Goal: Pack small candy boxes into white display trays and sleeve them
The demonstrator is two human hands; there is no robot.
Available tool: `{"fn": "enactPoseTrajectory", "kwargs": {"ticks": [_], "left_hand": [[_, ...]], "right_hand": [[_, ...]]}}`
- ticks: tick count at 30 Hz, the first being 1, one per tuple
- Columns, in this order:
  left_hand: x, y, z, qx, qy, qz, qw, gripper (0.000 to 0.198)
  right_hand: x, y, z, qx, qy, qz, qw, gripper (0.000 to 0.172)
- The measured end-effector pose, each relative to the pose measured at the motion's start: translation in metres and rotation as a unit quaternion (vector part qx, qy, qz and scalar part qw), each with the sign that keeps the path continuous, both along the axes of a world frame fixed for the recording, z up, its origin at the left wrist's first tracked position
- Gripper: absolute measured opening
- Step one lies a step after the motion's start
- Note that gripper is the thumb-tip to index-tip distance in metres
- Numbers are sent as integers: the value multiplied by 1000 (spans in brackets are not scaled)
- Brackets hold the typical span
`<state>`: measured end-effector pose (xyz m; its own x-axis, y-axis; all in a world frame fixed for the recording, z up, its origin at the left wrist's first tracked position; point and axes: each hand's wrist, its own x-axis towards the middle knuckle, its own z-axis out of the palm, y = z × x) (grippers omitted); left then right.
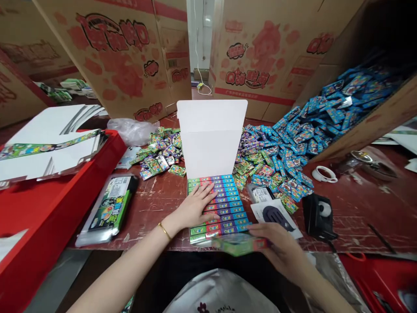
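An open display box (pixel 211 152) stands in front of me with its white lid raised. Neat rows of small printed packs (pixel 228 213) in green, red, purple and blue fill its tray. Across these rows lies my left hand (pixel 198 204), flat with fingers spread. At the near right corner of the box, my right hand (pixel 282 245) grips a green printed pack (pixel 236 245), smeared by motion; whether it is one pack or several, I cannot tell.
Loose packs (pixel 283 152) are heaped behind the box, spilling from a carton (pixel 361 117) at right. A red tray (pixel 97 152) holds flat white cardboard at left. Plastic-sleeved boxes (pixel 112 204), a tape dispenser (pixel 319 215) and a white tape roll (pixel 324 174) lie about.
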<state>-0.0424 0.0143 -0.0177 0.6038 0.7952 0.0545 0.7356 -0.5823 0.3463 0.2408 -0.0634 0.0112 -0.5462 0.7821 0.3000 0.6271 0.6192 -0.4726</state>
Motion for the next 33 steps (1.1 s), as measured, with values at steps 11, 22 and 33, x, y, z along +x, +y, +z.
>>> {"fn": "enactPoseTrajectory", "kwargs": {"ticks": [11,22,33], "left_hand": [[48,-80,-20,98,2,-20,995,48],[46,-70,-2,57,-30,-29,998,56],[67,-71,-7,39,-35,-60,997,65]], "right_hand": [[58,-24,-36,36,107,-322,940,20],[58,-13,-19,24,132,-286,949,23],[55,-12,-23,13,142,-268,953,25]]}}
